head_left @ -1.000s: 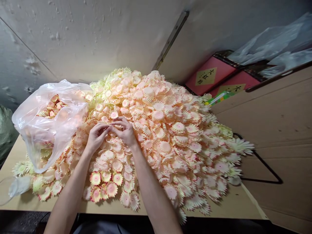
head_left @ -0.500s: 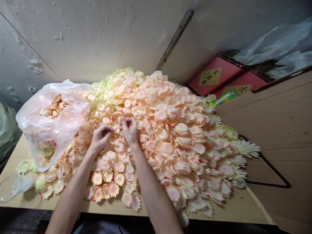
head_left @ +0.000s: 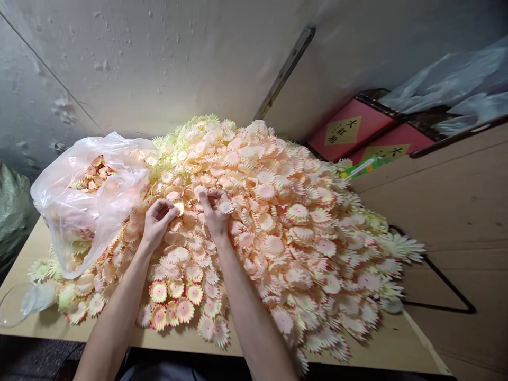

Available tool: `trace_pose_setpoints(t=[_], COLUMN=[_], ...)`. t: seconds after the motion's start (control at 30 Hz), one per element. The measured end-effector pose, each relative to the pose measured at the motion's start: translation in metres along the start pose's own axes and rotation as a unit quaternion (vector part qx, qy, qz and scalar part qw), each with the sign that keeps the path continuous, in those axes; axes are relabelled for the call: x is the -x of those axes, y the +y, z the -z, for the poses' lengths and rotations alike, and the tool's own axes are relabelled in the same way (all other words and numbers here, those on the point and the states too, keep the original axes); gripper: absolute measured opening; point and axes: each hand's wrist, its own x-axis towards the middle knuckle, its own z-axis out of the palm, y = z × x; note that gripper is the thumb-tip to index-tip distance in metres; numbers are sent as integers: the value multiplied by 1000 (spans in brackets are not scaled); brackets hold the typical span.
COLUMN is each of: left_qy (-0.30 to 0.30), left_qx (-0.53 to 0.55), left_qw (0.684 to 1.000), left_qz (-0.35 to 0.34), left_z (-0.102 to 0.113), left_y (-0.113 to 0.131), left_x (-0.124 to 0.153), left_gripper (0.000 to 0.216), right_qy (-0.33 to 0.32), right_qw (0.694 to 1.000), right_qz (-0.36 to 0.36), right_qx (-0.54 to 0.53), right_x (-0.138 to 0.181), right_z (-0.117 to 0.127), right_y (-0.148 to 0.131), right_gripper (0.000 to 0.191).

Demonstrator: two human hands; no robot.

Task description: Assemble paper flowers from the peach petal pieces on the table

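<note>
A large heap of artificial flower heads (head_left: 273, 243), pale pink and cream with toothed edges, spreads before me. My left hand (head_left: 157, 221) is over the heap's left part, its thumb and forefinger pinched on a small yellowish flower head (head_left: 180, 208). To its right, my right hand (head_left: 215, 211) is closed with curled fingers. A pale flower head (head_left: 200, 191) shows at its fingertips, and another pale flower head (head_left: 226, 206) sits against the side of its fingers. Yellow flower heads with red edges (head_left: 184, 310) lie between my forearms.
A translucent plastic bag (head_left: 59, 196) holding more flower pieces stands on the left. At the table's (head_left: 222, 355) left edge lies a clear cup (head_left: 18, 307). Red boxes (head_left: 353, 127) and a cardboard sheet (head_left: 452, 211) stand on the right, with the wall (head_left: 178, 63) behind.
My hands have moved slightly apart, the left one shifting left. A yellowish flower head now shows at my left fingertips, and a pale one beside my right fingers.
</note>
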Motion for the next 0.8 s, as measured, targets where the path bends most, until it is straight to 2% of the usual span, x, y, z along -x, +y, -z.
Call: trace_pose_setpoints(t=[0.1,0.2,0.37,0.47,0.57,0.8], left_qy=[26,30,3,2,8,-17], left_qx=[-12,-31,-34,-26,-31,-13], left_qw=[1000,999,999,999,999,1000], left_qz=[-9,-18,43,47,32,21], left_z=[-3,-4,-5,-6,-6,-6], left_y=[0,2,2,2,2,4], left_x=[-3,-3,0,0,0,0], left_gripper=[33,37,39,41,39,31], right_qy=[-70,-130,-191,-226,-237,-204], right_qw=[996,988,970,962,962,975], right_qz=[53,76,144,147,132,87], right_qx=[16,38,30,35,37,-11], right_x=[5,8,13,16,16,11], right_z=[1,2,1,-1,-2,2], right_y=[-7,-10,-15,-17,-16,-11], right_gripper=[38,42,30,22,21,17])
